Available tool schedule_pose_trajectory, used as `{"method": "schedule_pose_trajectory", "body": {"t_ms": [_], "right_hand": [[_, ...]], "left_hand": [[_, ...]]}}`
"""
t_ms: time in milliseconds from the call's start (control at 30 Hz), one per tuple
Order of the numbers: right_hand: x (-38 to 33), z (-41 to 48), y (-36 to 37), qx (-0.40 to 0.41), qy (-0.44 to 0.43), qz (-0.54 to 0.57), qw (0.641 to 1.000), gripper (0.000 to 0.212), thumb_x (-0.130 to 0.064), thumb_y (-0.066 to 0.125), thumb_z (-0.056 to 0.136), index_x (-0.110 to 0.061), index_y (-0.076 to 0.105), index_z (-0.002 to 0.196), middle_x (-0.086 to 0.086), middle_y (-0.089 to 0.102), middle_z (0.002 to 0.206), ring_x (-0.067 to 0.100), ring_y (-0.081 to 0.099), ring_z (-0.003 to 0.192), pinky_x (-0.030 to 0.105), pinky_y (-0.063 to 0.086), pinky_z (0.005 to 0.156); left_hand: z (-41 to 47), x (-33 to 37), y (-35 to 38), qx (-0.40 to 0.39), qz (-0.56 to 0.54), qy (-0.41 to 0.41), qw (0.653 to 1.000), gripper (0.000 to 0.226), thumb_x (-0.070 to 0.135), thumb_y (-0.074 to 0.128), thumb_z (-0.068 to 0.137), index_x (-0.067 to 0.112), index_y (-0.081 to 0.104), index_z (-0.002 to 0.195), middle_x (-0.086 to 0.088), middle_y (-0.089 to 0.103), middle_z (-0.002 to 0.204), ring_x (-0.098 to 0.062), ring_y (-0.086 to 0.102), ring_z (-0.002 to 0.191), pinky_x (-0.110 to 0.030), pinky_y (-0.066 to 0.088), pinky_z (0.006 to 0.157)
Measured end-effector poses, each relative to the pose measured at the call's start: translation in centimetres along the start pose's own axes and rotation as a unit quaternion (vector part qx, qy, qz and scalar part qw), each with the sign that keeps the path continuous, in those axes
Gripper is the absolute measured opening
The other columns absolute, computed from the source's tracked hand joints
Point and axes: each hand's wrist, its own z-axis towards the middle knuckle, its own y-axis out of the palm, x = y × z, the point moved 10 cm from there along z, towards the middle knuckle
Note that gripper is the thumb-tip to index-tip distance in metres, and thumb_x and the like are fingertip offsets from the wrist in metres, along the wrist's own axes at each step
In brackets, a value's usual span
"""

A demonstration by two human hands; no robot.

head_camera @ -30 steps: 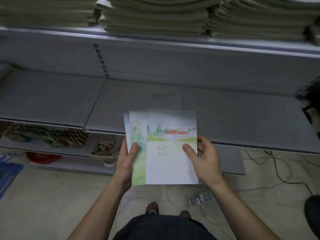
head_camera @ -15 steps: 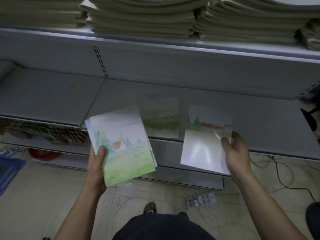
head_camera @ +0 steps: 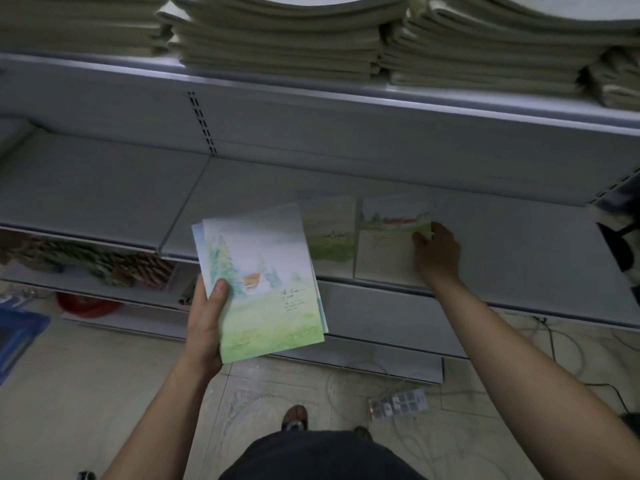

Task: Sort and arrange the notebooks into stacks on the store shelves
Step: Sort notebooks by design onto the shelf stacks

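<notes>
Masking one edge of shelved notebook (head_camera: pixel 384 251), right hand (head_camera: pixel 438 254).

The grey middle shelf (head_camera: pixel 104 188) bears a left notebook (head_camera: pixel 330 233) and a right notebook (head_camera: pixel 384 251) flat, just beside each other, near its front edge. The top shelf (head_camera: pixel 311 95) carries cream stacks (head_camera: pixel 277 39). A power strip (head_camera: pixel 398 403) and cables (head_camera: pixel 549 337) lie on the floor (head_camera: pixel 86 393).

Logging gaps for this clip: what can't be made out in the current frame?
Head view only.
Count of held notebooks in the left hand: top cover hides the rest.
Handwriting on that cover: too small.
Whether the right hand pinches or touches the red-roofed notebook: fingers hidden behind the hand.
Upper-shelf stacks: cut off by top edge.
</notes>
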Motion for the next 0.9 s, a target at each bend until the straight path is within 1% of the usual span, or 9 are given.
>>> {"method": "schedule_pose_trajectory", "body": {"t_ms": [133, 333, 400, 467, 533, 633, 700, 767, 900], "right_hand": [[0.6, -0.5, -0.9, 0.035, 0.001, -0.049, 0.998, 0.025, -0.02, 0.05, 0.102, -0.011, 0.057, 0.125, 0.021, 0.064, 0.121, 0.039, 0.061, 0.112, 0.036, 0.045, 0.082], [1.4, -1.1, -1.8, 0.054, 0.004, -0.174, 0.983, 0.032, -0.032, 0.044, 0.105, -0.009, 0.054, 0.125, 0.017, 0.061, 0.123, 0.035, 0.051, 0.118, 0.039, 0.041, 0.083], [1.3, -1.5, -2.2, 0.057, -0.01, -0.174, 0.983, 0.036, -0.033, 0.05, 0.103, -0.01, 0.053, 0.13, 0.017, 0.054, 0.131, 0.036, 0.047, 0.121, 0.042, 0.041, 0.089], [0.6, -2.5, -3.4, 0.081, -0.048, -0.106, 0.99, 0.037, -0.03, 0.056, 0.1, -0.013, 0.053, 0.133, 0.016, 0.049, 0.132, 0.035, 0.049, 0.119, 0.041, 0.043, 0.091], [-1.0, -4.8, -5.0, 0.099, -0.108, 0.023, 0.989, 0.021, -0.028, 0.058, 0.099, -0.018, 0.06, 0.118, 0.007, 0.059, 0.112, 0.027, 0.059, 0.1, 0.035, 0.046, 0.08], [-3.1, -10.5, -4.8, -0.02, -0.125, 0.222, 0.967, 0.005, -0.028, 0.062, 0.098, -0.025, 0.06, 0.101, -0.009, 0.062, 0.087, 0.006, 0.059, 0.076, 0.028, 0.047, 0.07], [-3.5, -14.2, -3.8, -0.094, -0.12, 0.262, 0.953, 0.025, -0.036, 0.072, 0.09, -0.027, 0.058, 0.108, -0.01, 0.064, 0.089, 0.002, 0.06, 0.078, 0.024, 0.052, 0.071], [-2.8, -16.4, -3.5, -0.108, -0.101, 0.269, 0.952, 0.046, -0.038, 0.082, 0.079, -0.031, 0.053, 0.113, -0.009, 0.067, 0.095, 0.002, 0.066, 0.084, 0.025, 0.057, 0.072], [-0.4, -16.6, -5.4, -0.061, -0.074, 0.287, 0.953, 0.042, -0.023, 0.082, 0.082, -0.036, 0.053, 0.109, -0.011, 0.072, 0.1, 0.003, 0.07, 0.09, 0.025, 0.059, 0.077]], "left_hand": [[0.0, -0.1, 1.3, -0.014, 0.007, -0.008, 1.0, 0.064, 0.042, 0.066, 0.089, 0.021, 0.047, 0.146, -0.021, 0.059, 0.142, -0.049, 0.059, 0.125, -0.073, 0.049, 0.096], [-0.2, -0.6, 3.7, -0.045, -0.002, -0.021, 0.999, 0.072, 0.047, 0.07, 0.084, 0.021, 0.047, 0.147, -0.018, 0.062, 0.139, -0.046, 0.062, 0.123, -0.07, 0.052, 0.094], [-0.5, -0.6, 4.8, -0.052, -0.002, -0.025, 0.998, 0.084, 0.054, 0.08, 0.076, 0.021, 0.047, 0.147, -0.018, 0.063, 0.138, -0.045, 0.063, 0.121, -0.069, 0.053, 0.093], [-0.9, -0.6, 6.0, -0.056, 0.002, -0.032, 0.998, 0.098, 0.062, 0.087, 0.066, 0.022, 0.048, 0.146, -0.017, 0.064, 0.138, -0.044, 0.064, 0.12, -0.068, 0.054, 0.093], [-1.3, -0.7, 7.4, -0.068, 0.009, -0.036, 0.997, 0.105, 0.066, 0.089, 0.06, 0.021, 0.048, 0.146, -0.017, 0.064, 0.137, -0.043, 0.065, 0.119, -0.066, 0.055, 0.091], [-2.1, -1.2, 9.9, -0.089, 0.005, -0.045, 0.995, 0.108, 0.067, 0.09, 0.059, 0.02, 0.047, 0.146, -0.015, 0.066, 0.135, -0.041, 0.067, 0.117, -0.059, 0.06, 0.087], [-2.8, -1.5, 11.8, -0.11, 0.007, -0.048, 0.993, 0.108, 0.067, 0.09, 0.059, 0.018, 0.047, 0.145, -0.015, 0.066, 0.134, -0.04, 0.068, 0.116, -0.055, 0.061, 0.086], [-3.5, -2.0, 13.5, -0.127, 0.011, -0.053, 0.99, 0.109, 0.067, 0.09, 0.058, 0.018, 0.047, 0.144, -0.014, 0.066, 0.135, -0.039, 0.068, 0.117, -0.054, 0.061, 0.088], [-4.4, -3.3, 15.4, -0.14, 0.027, -0.066, 0.988, 0.117, 0.074, 0.086, 0.056, 0.017, 0.043, 0.149, -0.012, 0.065, 0.137, -0.037, 0.068, 0.118, -0.053, 0.06, 0.09]]}}
